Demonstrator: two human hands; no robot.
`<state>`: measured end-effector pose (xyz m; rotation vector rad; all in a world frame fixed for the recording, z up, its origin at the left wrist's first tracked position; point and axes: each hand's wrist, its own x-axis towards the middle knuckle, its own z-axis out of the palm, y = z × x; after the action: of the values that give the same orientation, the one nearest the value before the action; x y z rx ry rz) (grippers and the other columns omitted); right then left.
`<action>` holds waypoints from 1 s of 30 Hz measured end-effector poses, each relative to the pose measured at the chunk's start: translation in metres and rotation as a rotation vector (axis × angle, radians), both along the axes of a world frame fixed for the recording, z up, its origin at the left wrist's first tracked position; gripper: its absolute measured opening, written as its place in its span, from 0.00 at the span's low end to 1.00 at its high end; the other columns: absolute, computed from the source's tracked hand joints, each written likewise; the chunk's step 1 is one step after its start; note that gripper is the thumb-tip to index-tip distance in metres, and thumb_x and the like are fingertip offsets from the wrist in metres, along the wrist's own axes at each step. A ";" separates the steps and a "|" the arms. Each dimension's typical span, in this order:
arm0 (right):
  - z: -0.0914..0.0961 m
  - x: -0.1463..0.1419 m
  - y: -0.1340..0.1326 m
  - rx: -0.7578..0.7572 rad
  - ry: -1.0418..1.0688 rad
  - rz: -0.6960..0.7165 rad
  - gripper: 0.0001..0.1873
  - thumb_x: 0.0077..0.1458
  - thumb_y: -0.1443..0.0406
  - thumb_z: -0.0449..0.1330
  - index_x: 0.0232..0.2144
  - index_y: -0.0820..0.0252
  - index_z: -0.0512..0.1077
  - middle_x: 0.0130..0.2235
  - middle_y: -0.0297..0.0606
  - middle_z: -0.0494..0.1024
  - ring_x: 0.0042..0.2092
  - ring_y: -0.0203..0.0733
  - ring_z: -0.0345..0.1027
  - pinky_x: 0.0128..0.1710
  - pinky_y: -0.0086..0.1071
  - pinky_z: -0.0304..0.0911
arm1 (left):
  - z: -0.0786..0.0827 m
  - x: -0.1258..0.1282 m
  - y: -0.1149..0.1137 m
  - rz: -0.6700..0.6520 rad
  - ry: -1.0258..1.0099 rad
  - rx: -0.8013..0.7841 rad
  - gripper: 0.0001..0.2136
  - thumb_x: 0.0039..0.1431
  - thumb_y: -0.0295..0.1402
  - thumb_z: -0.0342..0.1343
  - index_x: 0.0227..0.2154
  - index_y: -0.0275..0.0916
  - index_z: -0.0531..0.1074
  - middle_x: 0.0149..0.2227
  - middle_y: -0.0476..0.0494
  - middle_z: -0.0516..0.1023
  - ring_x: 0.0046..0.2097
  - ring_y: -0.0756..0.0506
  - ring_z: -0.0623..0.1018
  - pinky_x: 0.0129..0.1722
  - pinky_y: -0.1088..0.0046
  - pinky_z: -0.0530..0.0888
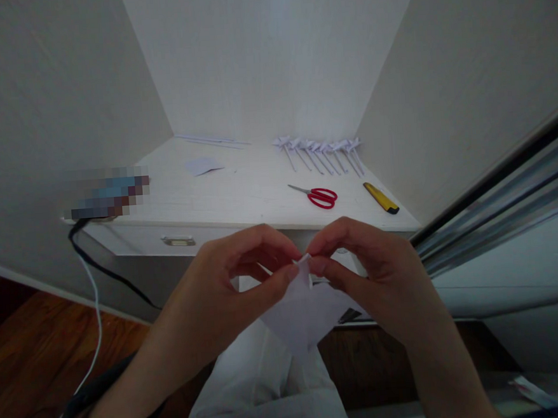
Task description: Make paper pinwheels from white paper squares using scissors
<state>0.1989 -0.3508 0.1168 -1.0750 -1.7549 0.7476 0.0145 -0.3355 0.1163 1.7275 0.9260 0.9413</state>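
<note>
My left hand (pixel 236 272) and my right hand (pixel 366 263) meet in front of me, below the edge of a white desk (pixel 240 199). Both pinch the top corner of a folded white paper piece (pixel 303 312), thumbs and forefingers pressed together on it. The paper hangs down in a pointed shape between my hands, above my lap in pale cloth.
On the desk lie red-handled scissors (pixel 320 196), a yellow utility knife (pixel 381 197), a row of several folded paper pinwheels on sticks (pixel 320 152), a loose paper sheet (pixel 202 166) and thin paper rods (pixel 212 139). A black and a white cable (pixel 92 273) hang off the desk's left edge.
</note>
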 end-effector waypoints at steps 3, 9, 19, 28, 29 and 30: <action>0.001 -0.003 -0.001 -0.003 0.011 0.008 0.06 0.51 0.73 0.62 0.28 0.58 0.71 0.28 0.28 0.75 0.32 0.31 0.68 0.34 0.25 0.64 | 0.001 0.003 -0.001 0.006 0.007 0.007 0.02 0.55 0.29 0.57 0.28 0.41 0.73 0.27 0.53 0.77 0.29 0.52 0.77 0.27 0.82 0.71; 0.003 -0.003 -0.001 -0.014 0.021 0.026 0.03 0.53 0.69 0.62 0.29 0.58 0.71 0.28 0.29 0.75 0.32 0.32 0.68 0.33 0.25 0.64 | 0.002 0.005 -0.001 0.049 0.003 0.017 0.03 0.55 0.28 0.56 0.27 0.40 0.72 0.24 0.53 0.75 0.26 0.53 0.74 0.23 0.83 0.68; -0.005 0.027 0.007 -0.155 0.047 0.204 0.24 0.59 0.46 0.50 0.35 0.61 0.73 0.32 0.38 0.75 0.35 0.38 0.69 0.36 0.31 0.65 | -0.010 -0.006 0.013 0.271 -0.011 -0.147 0.05 0.53 0.35 0.58 0.27 0.41 0.70 0.17 0.55 0.68 0.17 0.54 0.64 0.13 0.80 0.55; -0.009 0.025 0.008 -0.250 0.015 0.156 0.10 0.58 0.58 0.58 0.33 0.59 0.73 0.31 0.35 0.76 0.34 0.36 0.70 0.33 0.28 0.64 | -0.013 -0.003 0.012 0.277 -0.039 -0.110 0.04 0.52 0.33 0.59 0.27 0.39 0.71 0.18 0.55 0.69 0.19 0.54 0.66 0.16 0.81 0.58; -0.008 0.025 0.009 -0.221 0.047 0.173 0.12 0.60 0.58 0.56 0.33 0.59 0.73 0.31 0.36 0.76 0.34 0.36 0.70 0.34 0.29 0.65 | -0.013 -0.003 0.012 0.261 -0.030 -0.081 0.04 0.52 0.32 0.59 0.27 0.39 0.71 0.19 0.54 0.71 0.21 0.54 0.68 0.18 0.81 0.61; -0.008 0.024 0.011 -0.189 0.085 0.188 0.13 0.61 0.58 0.53 0.33 0.60 0.73 0.31 0.36 0.76 0.34 0.36 0.70 0.35 0.30 0.66 | -0.012 -0.003 0.012 0.237 -0.024 -0.056 0.03 0.53 0.31 0.59 0.26 0.39 0.72 0.21 0.53 0.72 0.23 0.53 0.69 0.20 0.81 0.63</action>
<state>0.2230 -0.3402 0.1085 -0.9945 -1.7553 1.0779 0.0118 -0.3238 0.1039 1.5793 1.1481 1.0765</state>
